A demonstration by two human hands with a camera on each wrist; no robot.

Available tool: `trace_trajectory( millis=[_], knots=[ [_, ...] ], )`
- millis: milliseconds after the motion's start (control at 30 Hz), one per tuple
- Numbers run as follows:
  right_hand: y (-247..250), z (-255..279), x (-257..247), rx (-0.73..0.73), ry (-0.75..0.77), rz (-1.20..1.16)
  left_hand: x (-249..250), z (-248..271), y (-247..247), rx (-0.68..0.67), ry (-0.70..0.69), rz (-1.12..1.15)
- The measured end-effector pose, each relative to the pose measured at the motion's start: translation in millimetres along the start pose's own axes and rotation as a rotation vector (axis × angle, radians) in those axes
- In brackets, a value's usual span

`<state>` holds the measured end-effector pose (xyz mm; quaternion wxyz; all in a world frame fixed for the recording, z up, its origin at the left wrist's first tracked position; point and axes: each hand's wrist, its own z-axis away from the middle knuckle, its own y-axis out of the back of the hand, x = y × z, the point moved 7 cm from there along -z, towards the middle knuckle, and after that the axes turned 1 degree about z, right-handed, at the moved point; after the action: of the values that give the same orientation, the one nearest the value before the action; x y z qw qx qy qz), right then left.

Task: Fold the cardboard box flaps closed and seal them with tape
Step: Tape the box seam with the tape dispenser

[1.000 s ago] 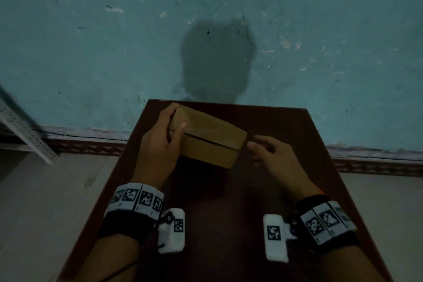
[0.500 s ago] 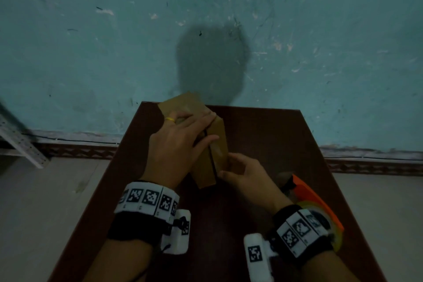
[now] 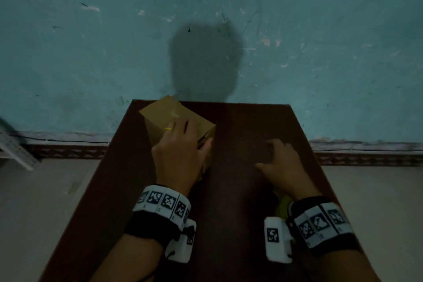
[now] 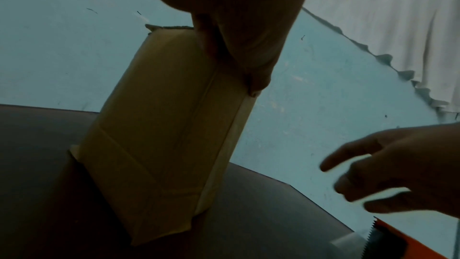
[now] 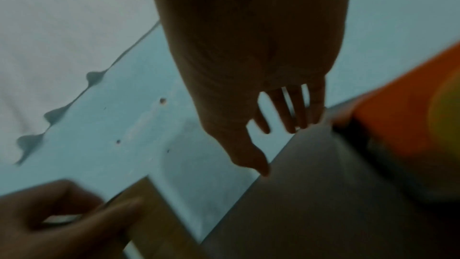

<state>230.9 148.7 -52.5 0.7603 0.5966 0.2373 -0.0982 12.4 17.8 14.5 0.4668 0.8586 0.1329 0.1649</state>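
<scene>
A brown cardboard box (image 3: 160,117) stands on end, tilted, at the back left of the dark table (image 3: 240,201). My left hand (image 3: 180,144) grips it from above, fingers over the top and thumb along its right edge. In the left wrist view the box (image 4: 161,125) shows closed flaps and a seam down its face. My right hand (image 3: 281,162) hovers over the table to the right, fingers spread, holding nothing. An orange tape dispenser (image 4: 398,243) with a toothed blade lies near my right wrist, blurred in the right wrist view (image 5: 403,121).
The table's far edge meets a scuffed teal wall (image 3: 229,30). Pale floor (image 3: 45,201) lies on both sides of the table. A white metal rack (image 3: 13,151) slants at the far left.
The box went from lying across the table to standing on end at the back left under my left hand. My right hand let go of it and moved right, over the tape dispenser.
</scene>
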Motion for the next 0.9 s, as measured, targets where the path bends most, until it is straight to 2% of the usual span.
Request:
trace_trajectory(
  millis=[67, 167, 400, 533, 733, 900],
  knots=[
    [14, 2, 24, -0.011, -0.143, 0.110, 0, -1, 3, 0.044, 0.011, -0.049],
    [20, 6, 48, -0.090, -0.264, 0.223, -1, -4, 2, 0.089, 0.006, -0.059],
    [10, 13, 76, -0.397, -0.400, 0.287, -3, -7, -23, 0.059, 0.020, 0.154],
    [-1, 13, 75, -0.489, -0.321, 0.347, -1, -9, -26, 0.066, 0.011, 0.104],
    [-15, 13, 40, -0.419, -0.205, 0.182, 0, -6, -23, 0.085, 0.046, 0.008],
    [-38, 13, 16, -0.544, -0.088, 0.197, -3, -7, -24, 0.089, 0.055, -0.033]
  ],
)
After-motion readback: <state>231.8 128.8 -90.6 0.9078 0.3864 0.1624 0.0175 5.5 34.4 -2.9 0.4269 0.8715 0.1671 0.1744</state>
